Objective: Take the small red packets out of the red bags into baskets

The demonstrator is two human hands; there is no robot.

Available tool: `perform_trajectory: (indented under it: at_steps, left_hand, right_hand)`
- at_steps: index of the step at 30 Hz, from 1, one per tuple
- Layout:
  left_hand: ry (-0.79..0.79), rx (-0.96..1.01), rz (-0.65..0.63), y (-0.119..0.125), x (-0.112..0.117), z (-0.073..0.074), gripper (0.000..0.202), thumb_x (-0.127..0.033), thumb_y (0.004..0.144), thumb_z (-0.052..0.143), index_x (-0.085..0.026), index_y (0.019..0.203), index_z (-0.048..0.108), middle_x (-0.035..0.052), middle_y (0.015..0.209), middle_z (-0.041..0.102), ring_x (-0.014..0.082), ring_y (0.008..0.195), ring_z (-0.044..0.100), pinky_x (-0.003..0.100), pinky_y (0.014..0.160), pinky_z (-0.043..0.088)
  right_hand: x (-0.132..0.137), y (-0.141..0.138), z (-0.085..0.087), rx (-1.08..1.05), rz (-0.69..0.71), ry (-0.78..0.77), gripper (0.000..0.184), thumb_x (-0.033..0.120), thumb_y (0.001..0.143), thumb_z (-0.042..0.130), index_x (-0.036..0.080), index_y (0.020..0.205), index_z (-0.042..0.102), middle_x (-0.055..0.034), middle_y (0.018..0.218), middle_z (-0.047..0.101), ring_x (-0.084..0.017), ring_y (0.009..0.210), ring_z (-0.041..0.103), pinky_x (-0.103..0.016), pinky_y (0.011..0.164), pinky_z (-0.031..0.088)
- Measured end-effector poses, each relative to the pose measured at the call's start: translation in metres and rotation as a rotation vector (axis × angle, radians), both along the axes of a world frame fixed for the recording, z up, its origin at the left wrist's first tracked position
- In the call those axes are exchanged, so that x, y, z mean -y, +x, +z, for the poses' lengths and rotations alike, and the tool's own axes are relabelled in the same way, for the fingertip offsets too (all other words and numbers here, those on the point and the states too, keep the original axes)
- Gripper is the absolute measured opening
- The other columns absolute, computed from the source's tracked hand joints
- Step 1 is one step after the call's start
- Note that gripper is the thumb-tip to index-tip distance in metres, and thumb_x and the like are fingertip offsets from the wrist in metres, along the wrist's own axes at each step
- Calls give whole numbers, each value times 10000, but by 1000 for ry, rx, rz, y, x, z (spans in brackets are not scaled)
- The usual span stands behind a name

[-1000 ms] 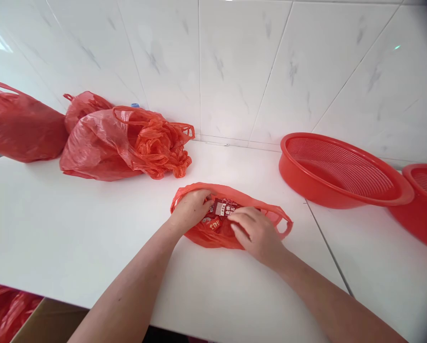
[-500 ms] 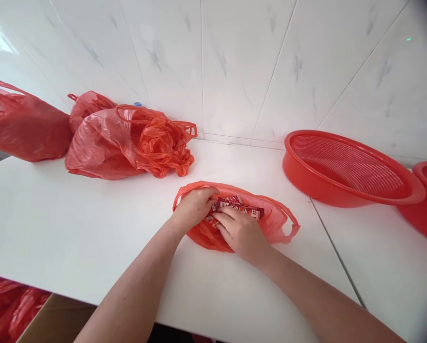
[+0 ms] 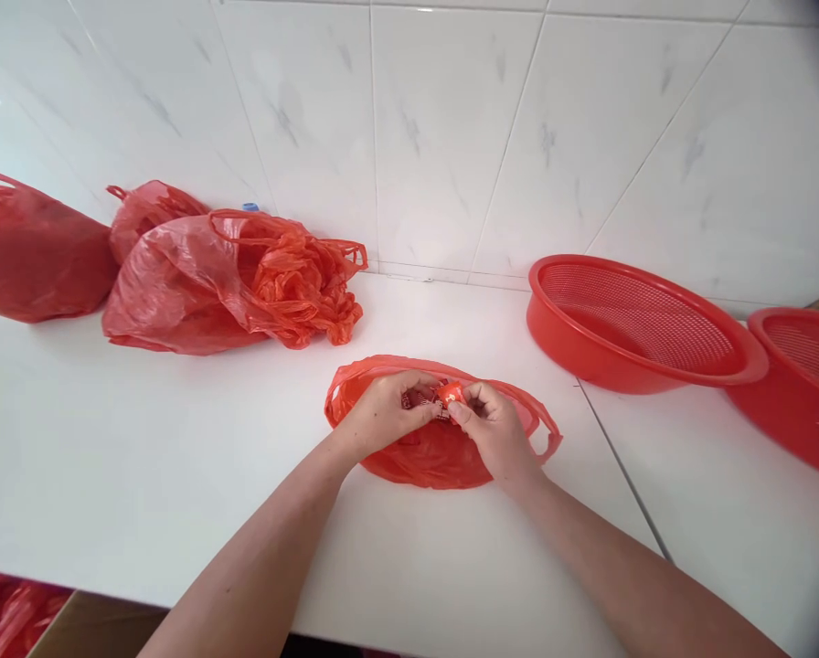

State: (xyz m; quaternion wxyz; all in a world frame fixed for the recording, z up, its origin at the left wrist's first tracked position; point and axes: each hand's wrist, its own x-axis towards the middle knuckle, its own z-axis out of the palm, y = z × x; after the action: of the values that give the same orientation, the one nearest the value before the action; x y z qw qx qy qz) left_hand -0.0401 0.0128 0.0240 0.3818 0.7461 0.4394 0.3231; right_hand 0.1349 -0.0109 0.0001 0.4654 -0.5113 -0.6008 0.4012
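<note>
A small red plastic bag [image 3: 437,457] lies open on the white counter [image 3: 176,439] in front of me. My left hand [image 3: 382,413] grips the bag's near rim, fingers curled at its mouth. My right hand [image 3: 495,428] pinches a small orange-red wrapped sweet [image 3: 451,394] just above the opening. More red printed packets show faintly inside the bag, mostly hidden by my fingers.
Several crumpled red bags [image 3: 210,274] lie heaped at the back left by the tiled wall. Two red mesh baskets [image 3: 635,320] [image 3: 800,384] stand on the right. A cardboard box with red bags [image 3: 12,621] sits below the counter's front edge.
My right hand let go of the flat dark-red packet and now pinches a small orange-red sweet at the bag's mouth. My left hand stayed on the rim.
</note>
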Motion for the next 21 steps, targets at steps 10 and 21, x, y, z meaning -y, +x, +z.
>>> perform_trajectory:
  at_steps: [10, 21]
  left_hand:
    - [-19, 42, -47, 11, 3, -13, 100, -282, 766, 615, -183, 780, 604, -16, 707, 564, 117, 641, 491, 244, 561, 395]
    - [-100, 68, -36, 8, 1, -7, 130, -300, 820, 553, -180, 798, 600, 2, 777, 616, 129, 704, 538, 246, 601, 423]
  right_hand:
    - [2, 1, -2, -166, 87, -119, 196, 407, 808, 585, 215, 800, 542, 14, 755, 582, -137, 716, 541, -271, 666, 443]
    - [-4, 10, 0, 60, 116, -57, 215, 402, 827, 532, 205, 750, 571, 13, 697, 553, -126, 631, 479, -260, 575, 392]
